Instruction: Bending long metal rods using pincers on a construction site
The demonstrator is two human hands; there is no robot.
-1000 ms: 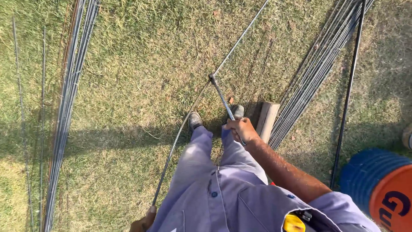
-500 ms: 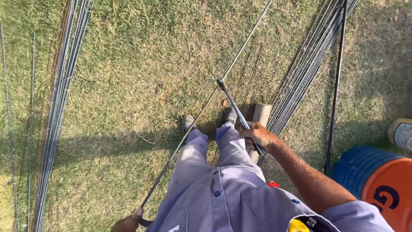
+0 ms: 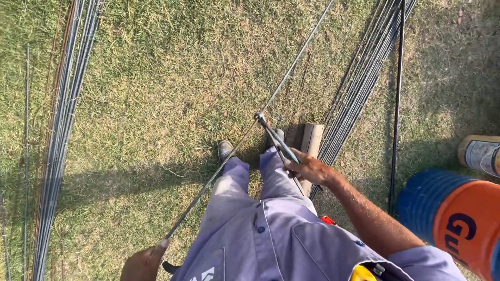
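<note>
Now my right hand (image 3: 308,169) has slid down the bending tool (image 3: 277,139), gripping it firmly; my left hand (image 3: 145,262) holds the long steel rod (image 3: 245,136) low, slanting across grass.

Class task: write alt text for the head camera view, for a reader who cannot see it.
Seen from above, a person standing on grass holds a long steel rod: the left hand grips its near end, and the right hand holds a bending tool hooked on the rod. Bundles of rods lie on either side; a blue-and-orange drum stands at right.
</note>
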